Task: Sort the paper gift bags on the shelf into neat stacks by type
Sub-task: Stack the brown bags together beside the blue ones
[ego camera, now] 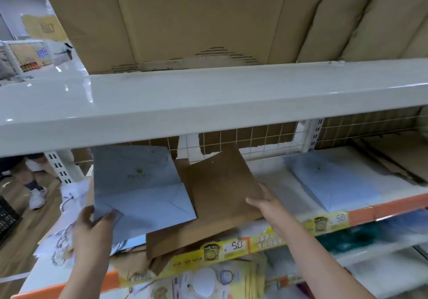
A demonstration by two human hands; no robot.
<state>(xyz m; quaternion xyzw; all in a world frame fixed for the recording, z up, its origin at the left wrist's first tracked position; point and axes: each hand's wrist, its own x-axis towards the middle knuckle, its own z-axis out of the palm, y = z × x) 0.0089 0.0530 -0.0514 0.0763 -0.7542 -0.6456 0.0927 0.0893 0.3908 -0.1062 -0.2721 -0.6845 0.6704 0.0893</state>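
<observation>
Two hands are working the shelf (266,208): your left hand (92,227) is pinching the blue bag (139,183) by its corner, your right hand (266,203) is pressing flat on the brown bag (222,183). Overhanging bags are likely sliding off the edge if jostled.

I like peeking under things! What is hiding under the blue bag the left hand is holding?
Under the blue bag gripped by the left hand lies a brown bag, which the right hand touches. More brown paper pokes out below. Whatever lies beneath the blue bag's middle is covered.
</observation>
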